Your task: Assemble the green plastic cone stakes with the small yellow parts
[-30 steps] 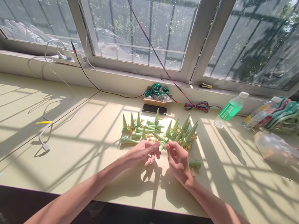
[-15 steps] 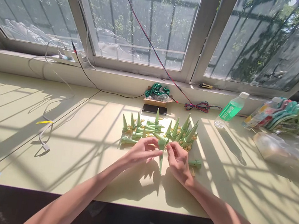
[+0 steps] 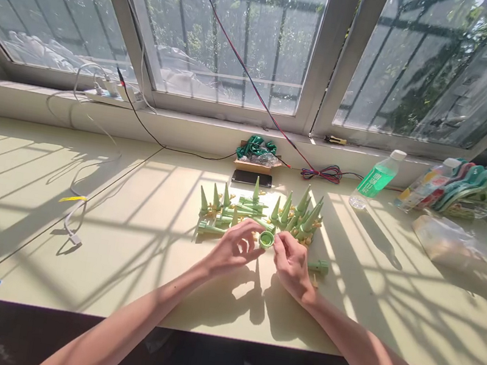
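My left hand [image 3: 235, 248] grips a green plastic cone [image 3: 266, 241] between thumb and fingers, its round hollow end turned up toward me. Close against the cone's right side, my right hand [image 3: 292, 261] is closed in a pinch; whatever lies between its fingertips is too small to make out. Just beyond both hands is a group of similar green cones [image 3: 303, 201], some upright and some on their sides, with small yellow parts among them. Another green cone piece [image 3: 319, 266] lies by my right wrist, partly hidden.
A black phone [image 3: 252, 178] lies behind the cones, before a small box [image 3: 255, 165] with green material. To the right stand a green-labelled bottle [image 3: 373, 181], plastic bags [image 3: 442, 239] and colourful hangers [image 3: 468, 190]. A white cable [image 3: 78, 205] crosses the table's left side.
The cone in my left hand has turned from pointing down to showing its hollow end. My right hand stays beside it. Another person's hand at the far right has left the view.
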Tool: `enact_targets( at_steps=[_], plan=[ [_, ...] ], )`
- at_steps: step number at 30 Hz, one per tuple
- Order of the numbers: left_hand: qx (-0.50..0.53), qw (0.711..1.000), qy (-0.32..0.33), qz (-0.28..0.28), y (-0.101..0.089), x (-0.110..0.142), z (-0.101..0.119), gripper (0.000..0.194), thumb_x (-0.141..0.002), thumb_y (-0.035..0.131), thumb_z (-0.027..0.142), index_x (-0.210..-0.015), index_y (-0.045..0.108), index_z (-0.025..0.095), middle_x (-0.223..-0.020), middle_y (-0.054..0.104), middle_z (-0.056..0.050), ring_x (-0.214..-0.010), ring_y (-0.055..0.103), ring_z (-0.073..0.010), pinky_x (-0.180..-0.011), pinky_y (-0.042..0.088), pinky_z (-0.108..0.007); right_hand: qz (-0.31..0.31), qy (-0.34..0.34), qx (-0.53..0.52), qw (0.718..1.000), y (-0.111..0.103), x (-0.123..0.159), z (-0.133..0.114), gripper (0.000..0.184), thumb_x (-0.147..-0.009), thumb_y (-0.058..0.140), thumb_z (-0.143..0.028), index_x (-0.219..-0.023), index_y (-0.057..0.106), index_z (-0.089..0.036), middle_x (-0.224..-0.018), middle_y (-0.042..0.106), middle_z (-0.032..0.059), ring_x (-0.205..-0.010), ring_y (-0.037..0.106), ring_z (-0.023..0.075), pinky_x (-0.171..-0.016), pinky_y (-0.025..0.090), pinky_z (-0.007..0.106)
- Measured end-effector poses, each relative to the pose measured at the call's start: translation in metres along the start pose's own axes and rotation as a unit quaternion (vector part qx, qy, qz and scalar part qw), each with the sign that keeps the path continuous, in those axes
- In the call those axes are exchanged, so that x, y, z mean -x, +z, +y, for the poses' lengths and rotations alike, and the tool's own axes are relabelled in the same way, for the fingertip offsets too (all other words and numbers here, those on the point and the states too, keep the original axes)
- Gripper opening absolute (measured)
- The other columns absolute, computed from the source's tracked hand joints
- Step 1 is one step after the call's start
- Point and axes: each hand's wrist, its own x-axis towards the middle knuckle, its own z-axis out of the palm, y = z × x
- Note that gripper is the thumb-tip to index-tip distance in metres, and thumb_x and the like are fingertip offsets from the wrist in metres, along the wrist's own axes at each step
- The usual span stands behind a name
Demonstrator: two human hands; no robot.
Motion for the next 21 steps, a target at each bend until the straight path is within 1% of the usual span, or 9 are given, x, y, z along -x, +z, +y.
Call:
enact_targets(
  at_steps=[4,6,7,9,12,14,16,19,21],
  plan=[
    [0.011,0.999,-0.029,0.014,0.001,-0.001,0.005,0.027,-0.086,0.069,0.033,-0.108,0.059,0.020,-0.106,0.058,-0.005,-0.072,0.060,-0.0107,-0.058,0.052,-0.022,0.020,0.006,-0.014,1.000,0.000,0.001,0.001,0.027,-0.101,0.046,-0.037,-0.079,0.050,-0.022,-0.058,0.041,-0.0049,-0.049,0.039,0.0114,-0.048,0.033,0.025],
    [0.044,0.998,-0.051,0.017,0.000,-0.003,0.006,0.024,-0.089,0.067,0.038,-0.100,0.059,0.018,-0.095,0.059,-0.003,-0.067,0.058,-0.0102,-0.056,0.051,-0.021,0.035,0.005,-0.026,0.999,0.001,0.001,0.002,0.026,-0.101,0.046,-0.038,-0.081,0.050,-0.022,-0.059,0.041,-0.0048,-0.049,0.038,0.0114,-0.048,0.033,0.025],
    [0.066,0.996,-0.065,0.015,0.000,-0.003,0.007,0.026,-0.090,0.065,0.041,-0.094,0.060,0.017,-0.088,0.059,-0.002,-0.062,0.056,-0.0092,-0.053,0.048,-0.021,0.041,0.003,-0.031,0.999,0.001,0.001,0.002,0.026,-0.102,0.046,-0.038,-0.082,0.051,-0.022,-0.059,0.042,-0.0047,-0.049,0.038,0.0115,-0.047,0.033,0.025],
    [0.112,0.989,-0.098,-0.005,-0.001,-0.005,0.005,0.037,-0.092,0.060,0.051,-0.085,0.060,0.014,-0.077,0.059,-0.001,-0.052,0.052,-0.0076,-0.045,0.042,-0.020,0.044,-0.007,-0.032,0.998,0.001,0.001,0.002,0.024,-0.102,0.046,-0.038,-0.084,0.052,-0.022,-0.060,0.042,-0.0043,-0.049,0.038,0.0116,-0.048,0.034,0.025],
    [0.174,0.970,-0.162,-0.057,-0.002,-0.006,0.000,0.057,-0.093,0.050,0.064,-0.076,0.063,0.011,-0.071,0.061,-0.005,-0.047,0.051,-0.0089,-0.040,0.037,-0.021,0.026,-0.041,-0.013,0.999,-0.001,0.000,0.000,0.023,-0.101,0.048,-0.036,-0.086,0.055,-0.022,-0.065,0.046,-0.0025,-0.053,0.040,0.0123,-0.050,0.034,0.026],
    [0.207,0.956,-0.192,-0.085,-0.002,-0.007,-0.003,0.062,-0.093,0.047,0.067,-0.077,0.065,0.010,-0.070,0.063,-0.008,-0.046,0.052,-0.0101,-0.041,0.039,-0.022,0.002,-0.061,-0.003,0.998,-0.002,-0.001,-0.003,0.023,-0.102,0.047,-0.035,-0.087,0.057,-0.021,-0.069,0.051,-0.0003,-0.056,0.043,0.0134,-0.052,0.036,0.027],
    [0.228,0.947,-0.202,-0.099,-0.003,-0.007,-0.005,0.061,-0.094,0.047,0.066,-0.079,0.067,0.010,-0.069,0.064,-0.008,-0.044,0.051,-0.0096,-0.043,0.040,-0.023,-0.018,-0.067,-0.004,0.998,-0.003,-0.001,-0.005,0.023,-0.102,0.046,-0.035,-0.087,0.058,-0.021,-0.072,0.056,0.0014,-0.059,0.047,0.0147,-0.055,0.038,0.028],
    [0.241,0.943,-0.204,-0.105,-0.004,-0.006,-0.006,0.056,-0.093,0.052,0.063,-0.082,0.068,0.011,-0.069,0.064,-0.007,-0.043,0.049,-0.0090,-0.044,0.040,-0.024,-0.025,-0.063,-0.008,0.998,-0.004,-0.002,-0.006,0.023,-0.102,0.046,-0.034,-0.087,0.057,-0.021,-0.073,0.058,0.0018,-0.061,0.050,0.0153,-0.058,0.040,0.028],
    [0.248,0.941,-0.200,-0.111,-0.005,-0.005,-0.005,0.048,-0.092,0.057,0.059,-0.085,0.067,0.013,-0.064,0.061,-0.004,-0.043,0.050,-0.0095,-0.045,0.041,-0.024,-0.020,-0.058,-0.005,0.998,-0.004,-0.002,-0.004,0.022,-0.102,0.047,-0.034,-0.087,0.057,-0.021,-0.072,0.055,0.0008,-0.060,0.048,0.0146,-0.056,0.039,0.028]
  ],
)
